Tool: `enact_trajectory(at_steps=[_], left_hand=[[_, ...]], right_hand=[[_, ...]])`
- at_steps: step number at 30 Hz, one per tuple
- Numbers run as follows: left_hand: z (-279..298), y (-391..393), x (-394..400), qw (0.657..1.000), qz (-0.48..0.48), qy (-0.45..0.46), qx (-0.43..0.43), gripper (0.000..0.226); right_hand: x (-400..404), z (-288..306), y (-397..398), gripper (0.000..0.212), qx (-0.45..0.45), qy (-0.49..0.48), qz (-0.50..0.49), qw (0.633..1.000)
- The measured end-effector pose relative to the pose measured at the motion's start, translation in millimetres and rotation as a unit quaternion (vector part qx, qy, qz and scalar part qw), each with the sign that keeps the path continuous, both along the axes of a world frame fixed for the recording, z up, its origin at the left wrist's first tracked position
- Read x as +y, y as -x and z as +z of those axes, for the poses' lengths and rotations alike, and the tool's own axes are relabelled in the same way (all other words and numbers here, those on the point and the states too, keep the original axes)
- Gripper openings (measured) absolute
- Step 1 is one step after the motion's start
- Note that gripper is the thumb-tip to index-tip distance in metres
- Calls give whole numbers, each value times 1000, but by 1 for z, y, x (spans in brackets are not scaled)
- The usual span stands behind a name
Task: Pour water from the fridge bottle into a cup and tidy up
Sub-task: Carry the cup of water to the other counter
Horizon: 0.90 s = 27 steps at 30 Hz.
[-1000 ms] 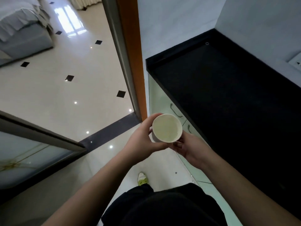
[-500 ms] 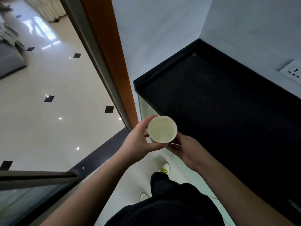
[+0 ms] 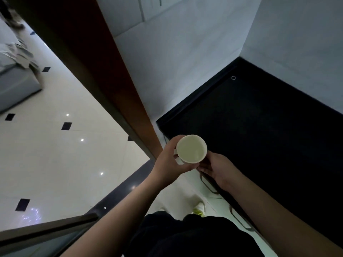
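Shifted right and farther since the earlier frame, toward the near left corner of the black counter (image 3: 259,136). Cup (image 3: 191,148) held upright, mouth up (contents not discernible). Left hand (image 3: 169,162) curled round its left side; right hand (image 3: 215,169) gripping from the near right.

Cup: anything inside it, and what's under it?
The cup shows only a pale inside; whether water is there is unclear. The left hand and right hand grip it, covering what lies underneath.
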<state>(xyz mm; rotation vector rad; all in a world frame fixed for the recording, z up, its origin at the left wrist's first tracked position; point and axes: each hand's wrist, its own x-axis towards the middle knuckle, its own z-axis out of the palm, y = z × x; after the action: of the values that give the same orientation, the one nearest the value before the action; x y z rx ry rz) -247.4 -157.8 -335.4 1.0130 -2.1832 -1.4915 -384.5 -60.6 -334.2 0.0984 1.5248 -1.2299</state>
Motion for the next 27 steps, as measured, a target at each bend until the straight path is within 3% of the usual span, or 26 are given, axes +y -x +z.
enact_trajectory(at_steps=[7, 15, 27], left_hand=[[-26, 32, -58, 998, -58, 21, 3, 79], [-61, 62, -112, 992, -70, -103, 22, 80], [-82, 103, -133, 988, 7, -149, 36, 74]], right_hand=[[-55, -26, 24, 22, 2, -23, -38, 999], [-107, -45, 46, 17, -9, -45, -97, 994], [-147, -53, 77, 14, -10, -37, -155, 987]])
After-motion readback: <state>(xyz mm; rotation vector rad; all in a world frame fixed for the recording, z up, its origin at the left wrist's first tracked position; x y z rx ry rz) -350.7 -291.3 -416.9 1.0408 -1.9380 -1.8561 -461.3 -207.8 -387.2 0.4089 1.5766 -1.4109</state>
